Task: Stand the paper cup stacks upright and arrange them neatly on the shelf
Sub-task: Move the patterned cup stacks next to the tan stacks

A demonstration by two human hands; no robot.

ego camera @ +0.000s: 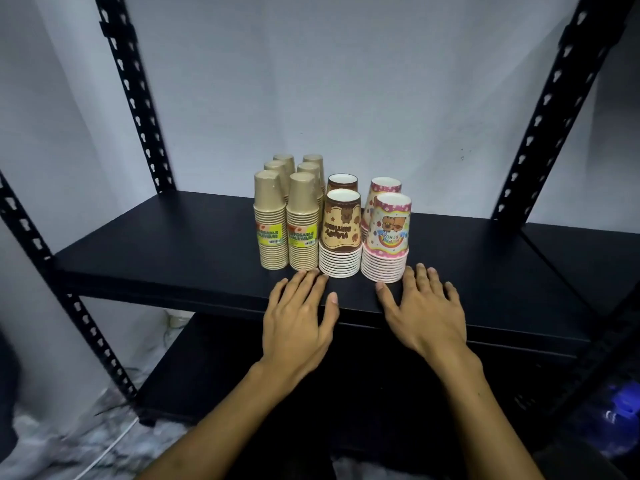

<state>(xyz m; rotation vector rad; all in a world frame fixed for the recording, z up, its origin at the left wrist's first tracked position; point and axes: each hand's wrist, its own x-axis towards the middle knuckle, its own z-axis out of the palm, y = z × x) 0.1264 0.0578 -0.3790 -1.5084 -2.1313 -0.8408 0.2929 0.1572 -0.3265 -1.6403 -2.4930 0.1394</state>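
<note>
Upright stacks of plain tan paper cups (271, 220), brown printed cups (341, 233) and pink printed cups (387, 237) are grouped on the black metal shelf (173, 251). The left hand (298, 317) and right hand (427, 317) are laid flat before them, fingers released, nothing grasped.

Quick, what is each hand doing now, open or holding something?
Left hand: open, flat on the shelf edge, holding nothing.
Right hand: open, flat on the shelf edge, holding nothing.

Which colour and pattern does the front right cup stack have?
The front right cup stack is pink with cartoon bears and a rainbow, seen best in the head view.
</note>
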